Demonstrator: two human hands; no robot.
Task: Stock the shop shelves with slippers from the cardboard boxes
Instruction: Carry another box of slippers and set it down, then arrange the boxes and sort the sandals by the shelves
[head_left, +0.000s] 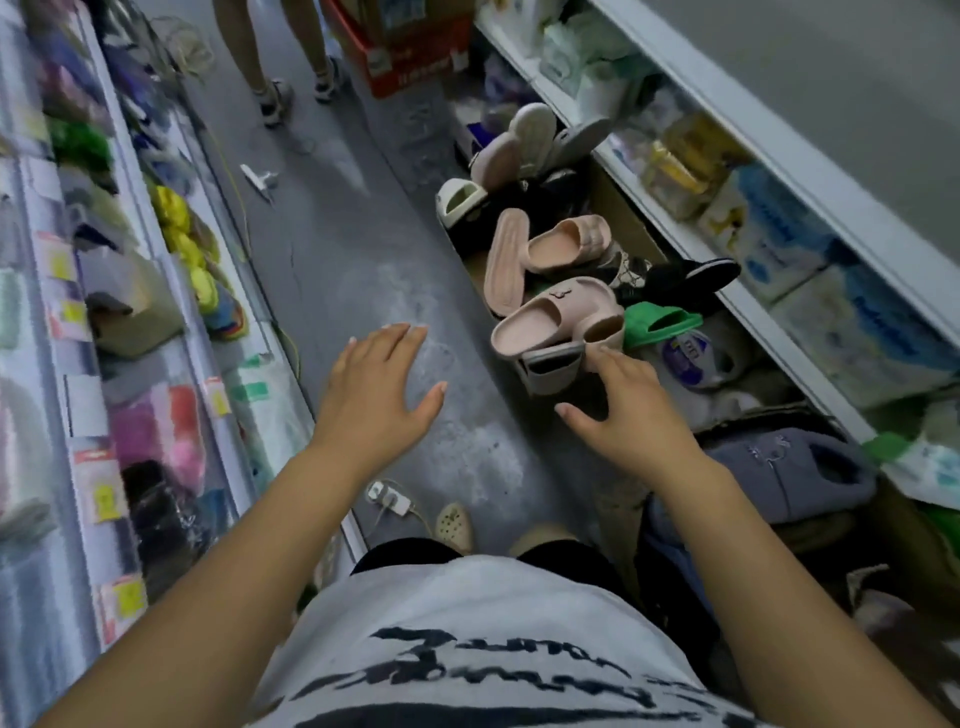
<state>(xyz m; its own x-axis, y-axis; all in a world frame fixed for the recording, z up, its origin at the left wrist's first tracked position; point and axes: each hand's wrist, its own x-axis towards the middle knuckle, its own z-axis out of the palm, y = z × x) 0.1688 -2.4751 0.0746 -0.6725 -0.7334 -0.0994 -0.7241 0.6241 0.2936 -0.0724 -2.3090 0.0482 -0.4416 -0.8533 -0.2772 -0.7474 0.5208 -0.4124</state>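
A cardboard box (631, 223) on the floor by the right-hand shelving holds a heap of slippers. On top lie a pink slipper (553, 314), a second pink one (569, 244) and a green slipper (660, 322). A grey slipper (553, 366) sits at the near end of the heap. My right hand (621, 410) is stretched out with straight fingers, its fingertips at the grey slipper, holding nothing. My left hand (379, 384) hovers flat and empty over the grey floor. A grey fluffy slipper (789, 475) lies in a nearer box.
Shelves on the left (171, 291) carry colourful packed slippers with price tags. The right shelf (779, 218) holds tissue packs. Another person's legs (291, 67) stand further down the aisle beside a red box (415, 57). A power strip (389, 499) lies on the floor near my feet.
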